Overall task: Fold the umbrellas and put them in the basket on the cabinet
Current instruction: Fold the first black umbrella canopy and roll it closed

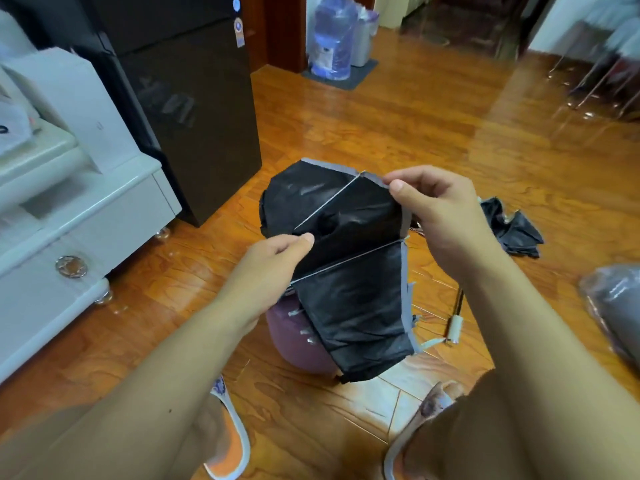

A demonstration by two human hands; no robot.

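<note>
Wood floor (398, 126) fills the room. Black fridge (180, 109) stands well off past the left grip, white cabinet (79, 209) beside it at the near left edge. Water jug (334, 39) far back on a grey mat (341, 72).

Black umbrella (349, 271), grey-edged canopy half collapsed, held up over the floor between both grips; metal ribs show across the fabric. A purple rounded thing (304, 344) sits under it, below the left grip; cannot tell what it is.

Grey bundle in clear plastic (616, 313) at the right edge, well out from the right grip. Second black umbrella (512, 226) lies crumpled on the floor just beyond the right grip.

Left hand (273, 261): grip closed, thumb and fingers pinching the canopy near a rib at the umbrella's middle. Right hand (436, 206): grip closed, thumb and forefinger pinching the grey hem at the canopy's top edge, rest of the fingers curled.

Umbrella shaft with a white end piece (454, 327) pokes out low, below the right grip. Orange slippers (228, 441) on the feet, nearest the viewer, under both forearms.
</note>
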